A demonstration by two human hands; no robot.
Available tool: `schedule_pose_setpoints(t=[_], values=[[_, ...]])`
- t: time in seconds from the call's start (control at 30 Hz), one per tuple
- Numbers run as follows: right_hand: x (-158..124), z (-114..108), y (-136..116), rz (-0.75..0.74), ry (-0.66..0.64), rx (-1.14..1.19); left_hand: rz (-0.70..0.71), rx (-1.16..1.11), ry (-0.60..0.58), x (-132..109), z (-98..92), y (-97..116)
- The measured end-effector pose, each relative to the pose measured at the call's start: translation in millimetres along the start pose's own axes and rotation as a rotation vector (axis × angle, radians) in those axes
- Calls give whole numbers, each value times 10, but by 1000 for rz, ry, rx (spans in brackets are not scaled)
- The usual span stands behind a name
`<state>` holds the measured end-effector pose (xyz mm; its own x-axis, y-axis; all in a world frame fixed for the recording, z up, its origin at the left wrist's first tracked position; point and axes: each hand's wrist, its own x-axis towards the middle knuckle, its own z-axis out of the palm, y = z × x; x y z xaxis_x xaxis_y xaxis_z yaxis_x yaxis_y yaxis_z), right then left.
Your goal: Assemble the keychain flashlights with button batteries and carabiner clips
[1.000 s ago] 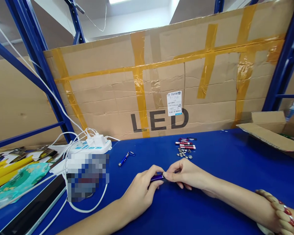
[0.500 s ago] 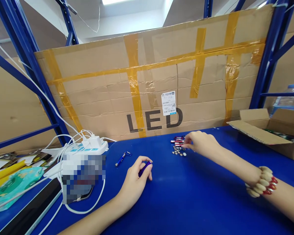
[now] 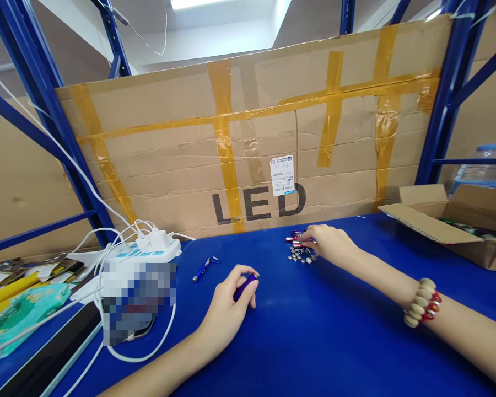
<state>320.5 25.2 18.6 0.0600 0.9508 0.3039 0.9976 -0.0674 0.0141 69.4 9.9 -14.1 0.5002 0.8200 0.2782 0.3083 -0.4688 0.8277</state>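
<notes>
My left hand (image 3: 230, 306) is closed around a small purple-blue metal tube (image 3: 245, 286), part of which my fingers cover. My right hand (image 3: 327, 241) reaches to the back of the table, fingers pinched together over several small red keychain flashlights (image 3: 294, 239). What its fingertips hold, if anything, is hidden. Several silver button cells (image 3: 301, 256) lie loose just in front of the red flashlights, close under the right hand. To the left of my left hand, a blue keychain flashlight (image 3: 201, 270) with a clip rests on the blue table (image 3: 297, 342).
At the left are a white power strip (image 3: 171, 251) with cables, a pixelated area and a long black item (image 3: 58, 353). Yellow and teal packages (image 3: 22, 311) lie farther left. An open cardboard box (image 3: 430, 223) stands at right. A taped cardboard sheet (image 3: 169, 171) closes the back.
My right hand has moved slightly left and lower onto the red flashlights. My left hand keeps its hold on the purple-blue tube. The whole view has shifted a little.
</notes>
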Motion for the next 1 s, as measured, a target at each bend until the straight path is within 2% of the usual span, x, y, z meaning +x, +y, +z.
schedule_pose_setpoints(t=[0.13, 0.37, 0.77, 1.0], values=[[-8, 83, -19, -122, 26, 12, 3, -3, 5, -14, -1, 18], [33, 217, 43, -200, 80, 13, 14, -1, -1, -4, -6, 14], [34, 284, 16, -188, 54, -23, 1, -39, 19, -24, -9, 0], [30, 298, -9, -182, 130, 7, 5, -44, 6, -36, 3, -1]])
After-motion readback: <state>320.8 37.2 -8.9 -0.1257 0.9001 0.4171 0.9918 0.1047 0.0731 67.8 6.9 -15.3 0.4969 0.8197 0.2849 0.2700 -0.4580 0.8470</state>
